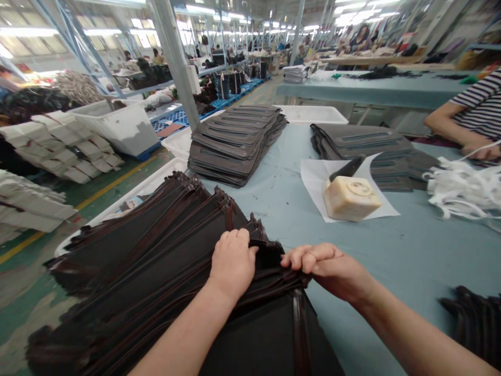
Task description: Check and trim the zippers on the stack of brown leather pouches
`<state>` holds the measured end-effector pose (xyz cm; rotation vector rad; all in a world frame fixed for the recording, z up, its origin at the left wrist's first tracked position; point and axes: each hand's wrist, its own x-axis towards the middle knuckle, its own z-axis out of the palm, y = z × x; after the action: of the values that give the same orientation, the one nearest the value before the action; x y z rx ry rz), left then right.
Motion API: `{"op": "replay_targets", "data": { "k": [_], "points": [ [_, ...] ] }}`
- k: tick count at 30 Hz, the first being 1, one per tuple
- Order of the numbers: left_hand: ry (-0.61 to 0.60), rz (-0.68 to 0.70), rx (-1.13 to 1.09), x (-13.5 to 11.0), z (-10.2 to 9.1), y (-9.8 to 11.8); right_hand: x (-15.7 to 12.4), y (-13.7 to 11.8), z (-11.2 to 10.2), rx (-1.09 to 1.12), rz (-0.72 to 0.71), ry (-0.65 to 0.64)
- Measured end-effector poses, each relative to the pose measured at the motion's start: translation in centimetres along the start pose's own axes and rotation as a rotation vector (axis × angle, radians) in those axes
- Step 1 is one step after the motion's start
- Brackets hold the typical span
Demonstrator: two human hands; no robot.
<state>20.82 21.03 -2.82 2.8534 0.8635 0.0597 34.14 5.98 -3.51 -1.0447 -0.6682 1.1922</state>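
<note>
A fanned stack of black fabric panels (168, 261) with dark reddish-brown strips fills the near left of the table. My left hand (234, 261) is closed over the top edge of one panel, thumb toward the right. Just to its right, my right hand (326, 266) pinches the upper corner of the front black panels (270, 334), fingers curled together. Between the two hands the edges part, leaving a dark gap. The undersides of my fingers and the exact number of layers held are hidden.
On the blue table (289, 203) are grey panel stacks (235, 141), a cream block (352, 197) with a dark-handled tool on white paper (313, 177), and white straps (465, 188). More black pieces (477, 324) lie at right. A person's striped sleeve (479, 102) shows beyond.
</note>
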Motion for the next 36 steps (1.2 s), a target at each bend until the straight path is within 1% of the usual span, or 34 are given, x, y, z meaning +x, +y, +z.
{"op": "replay_targets", "data": {
  "k": [3,4,6,8,9,11,12,14,16,17,19,21,22,23,24,26,27,29,31,32,34,36],
  "points": [
    [0.048,0.029,0.000,-0.3,0.0,0.4,0.6,0.1,0.0,0.146,-0.017,0.126],
    [0.044,0.034,-0.003,-0.5,0.0,0.5,0.9,0.2,0.2,0.181,-0.027,0.152],
    [-0.017,0.044,-0.015,-0.8,0.1,0.7,1.7,0.1,0.6,0.191,-0.058,0.158],
    [-0.117,0.061,-0.023,-0.9,0.3,0.6,2.3,-0.5,0.5,0.134,-0.137,0.183],
    [-0.160,0.067,-0.026,-1.0,0.3,0.5,2.6,-1.0,0.2,0.104,-0.189,0.227],
    [-0.207,0.070,-0.043,-0.9,0.4,0.2,3.0,-2.2,-1.1,0.095,-0.279,0.362],
    [-0.207,0.065,-0.063,-0.8,0.5,0.1,3.1,-2.7,-2.0,0.121,-0.294,0.431],
    [-0.183,0.062,-0.157,-0.5,0.5,0.0,3.3,-3.2,-3.7,0.188,-0.234,0.534],
    [-0.178,0.065,-0.338,0.0,0.4,0.3,3.4,-2.5,-4.6,0.213,-0.083,0.574],
    [-0.205,0.065,-0.464,0.2,0.4,0.6,3.5,-1.8,-4.7,0.194,0.004,0.574],
    [-0.344,0.038,-0.785,0.6,0.3,1.2,3.5,0.2,-4.1,0.099,0.140,0.539],
    [-0.506,-0.038,-1.139,0.8,0.2,1.9,3.6,1.9,-2.9,-0.032,0.190,0.477],
    [-0.555,-0.087,-1.294,0.9,0.1,2.2,3.6,2.4,-2.3,-0.100,0.187,0.446],
    [-0.567,-0.135,-1.415,0.9,0.1,2.4,3.6,2.7,-1.8,-0.170,0.173,0.424],
    [-0.546,-0.174,-1.496,0.9,0.2,2.6,3.5,2.8,-1.4,-0.242,0.157,0.411],
    [-0.477,-0.217,-1.579,0.8,0.3,2.7,3.3,2.3,-0.8,-0.361,0.130,0.403],
    [-0.452,-0.223,-1.600,0.7,0.3,2.8,3.2,1.9,-0.6,-0.389,0.124,0.400],
    [-0.414,-0.235,-1.601,0.4,0.5,3.0,2.9,1.1,-0.2,-0.378,0.140,0.362],
    [-0.371,-0.251,-1.533,0.0,0.6,3.4,2.6,0.6,0.5,-0.339,0.209,0.322],
    [-0.337,-0.249,-1.473,-0.3,0.7,3.6,2.5,0.6,0.9,-0.338,0.253,0.326],
    [-0.273,-0.213,-1.328,-0.9,0.8,3.9,2.2,0.7,1.7,-0.334,0.323,0.363],
    [-0.212,-0.161,-1.175,-1.4,1.0,4.3,1.7,1.0,2.2,-0.280,0.347,0.389]
  ]
}}
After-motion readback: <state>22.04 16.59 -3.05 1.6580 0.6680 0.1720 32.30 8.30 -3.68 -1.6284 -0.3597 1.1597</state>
